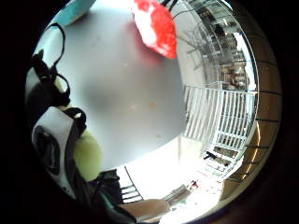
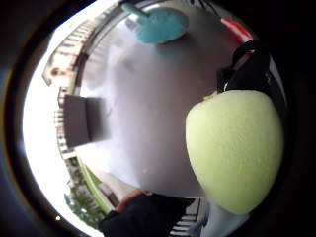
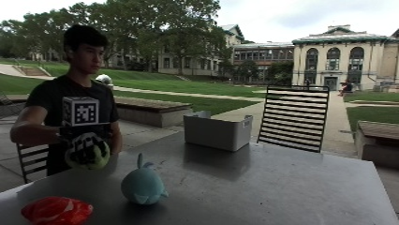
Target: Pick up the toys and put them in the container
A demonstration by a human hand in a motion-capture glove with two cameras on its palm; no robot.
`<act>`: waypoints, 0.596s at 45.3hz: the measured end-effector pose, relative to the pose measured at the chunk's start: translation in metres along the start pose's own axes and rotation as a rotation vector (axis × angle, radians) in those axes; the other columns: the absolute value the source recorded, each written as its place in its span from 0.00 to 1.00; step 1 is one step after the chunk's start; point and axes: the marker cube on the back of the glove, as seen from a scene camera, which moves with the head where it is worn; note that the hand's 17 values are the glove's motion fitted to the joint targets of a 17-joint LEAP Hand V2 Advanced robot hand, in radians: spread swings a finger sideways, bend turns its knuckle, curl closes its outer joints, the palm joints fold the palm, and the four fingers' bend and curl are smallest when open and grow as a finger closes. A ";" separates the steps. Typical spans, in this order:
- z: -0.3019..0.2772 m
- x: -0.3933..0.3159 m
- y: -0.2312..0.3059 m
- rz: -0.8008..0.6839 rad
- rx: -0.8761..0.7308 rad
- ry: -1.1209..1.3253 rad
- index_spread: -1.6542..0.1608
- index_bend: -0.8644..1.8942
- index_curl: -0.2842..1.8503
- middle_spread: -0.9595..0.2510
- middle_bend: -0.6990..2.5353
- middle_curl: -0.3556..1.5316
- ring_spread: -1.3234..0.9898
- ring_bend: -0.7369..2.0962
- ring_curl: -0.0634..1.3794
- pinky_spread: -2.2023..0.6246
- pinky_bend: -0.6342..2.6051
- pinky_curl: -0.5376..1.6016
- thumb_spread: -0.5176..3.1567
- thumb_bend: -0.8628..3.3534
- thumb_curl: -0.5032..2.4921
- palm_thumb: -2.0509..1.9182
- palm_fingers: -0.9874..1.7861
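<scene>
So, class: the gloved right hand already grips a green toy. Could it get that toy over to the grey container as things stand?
Probably yes. The right hand holds the green toy above the table, and the stretch towards the grey container looks bare; the blue toy and red toy lie off that path.

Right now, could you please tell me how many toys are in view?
3: a pale green round foam toy held in the gloved right hand above the grey table; a teal plush toy and a red-and-white soft toy lying on it. The grey container might hide more.
</scene>
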 end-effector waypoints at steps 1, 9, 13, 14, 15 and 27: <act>-0.008 -0.004 -0.002 -0.005 0.006 0.001 0.79 0.55 0.35 0.49 0.44 0.47 0.39 0.64 0.38 0.60 0.44 0.41 0.34 0.30 0.37 0.72 0.78; -0.106 -0.044 -0.025 -0.020 0.107 -0.018 0.77 0.52 0.36 0.45 0.40 0.46 0.39 0.64 0.38 0.61 0.48 0.43 0.31 0.27 0.38 0.69 0.72; -0.162 -0.067 -0.036 0.001 0.156 -0.043 0.76 0.50 0.37 0.44 0.40 0.46 0.39 0.64 0.38 0.62 0.48 0.44 0.30 0.27 0.39 0.69 0.71; -0.176 -0.073 -0.039 0.002 0.167 -0.051 0.76 0.49 0.37 0.43 0.39 0.46 0.38 0.64 0.38 0.62 0.48 0.44 0.30 0.27 0.39 0.69 0.71; -0.189 -0.080 -0.042 0.001 0.176 -0.058 0.75 0.49 0.37 0.43 0.39 0.46 0.38 0.63 0.38 0.62 0.49 0.44 0.30 0.26 0.39 0.69 0.71; -0.274 -0.180 -0.057 -0.067 0.228 -0.103 0.73 0.45 0.38 0.41 0.37 0.48 0.38 0.63 0.38 0.62 0.48 0.44 0.30 0.25 0.42 0.69 0.72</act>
